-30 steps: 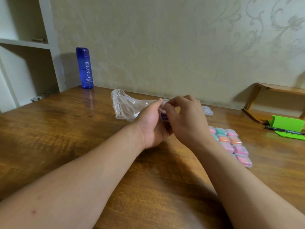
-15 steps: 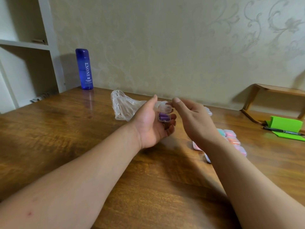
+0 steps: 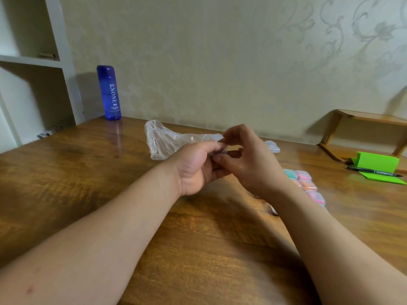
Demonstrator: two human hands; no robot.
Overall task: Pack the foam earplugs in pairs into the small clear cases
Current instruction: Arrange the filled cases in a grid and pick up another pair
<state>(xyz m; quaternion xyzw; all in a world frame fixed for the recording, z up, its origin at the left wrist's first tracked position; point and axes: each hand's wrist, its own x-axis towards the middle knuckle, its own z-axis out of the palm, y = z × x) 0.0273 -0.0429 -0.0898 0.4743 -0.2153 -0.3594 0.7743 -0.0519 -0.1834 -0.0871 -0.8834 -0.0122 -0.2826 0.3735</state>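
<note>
My left hand (image 3: 196, 168) and my right hand (image 3: 253, 159) meet above the middle of the wooden table (image 3: 88, 172). Between their fingertips sits a small clear case (image 3: 222, 148) with purple earplugs inside, mostly hidden by the fingers. Both hands pinch it. A row of packed cases (image 3: 306, 183) with pink, orange and teal earplugs lies on the table to the right, partly behind my right wrist. Further back lie two empty clear cases (image 3: 272, 146).
A crumpled clear plastic bag (image 3: 167, 139) lies just behind my hands. A tall blue bottle (image 3: 109, 92) stands at the back left by a white shelf unit (image 3: 33, 62). A green stand (image 3: 377, 164) with a black pen (image 3: 372, 172) sits at right, below a wooden rack (image 3: 363, 119).
My right hand had drawn away from the case lying in my open left palm; it has come back, and both hands now close their fingers on the case.
</note>
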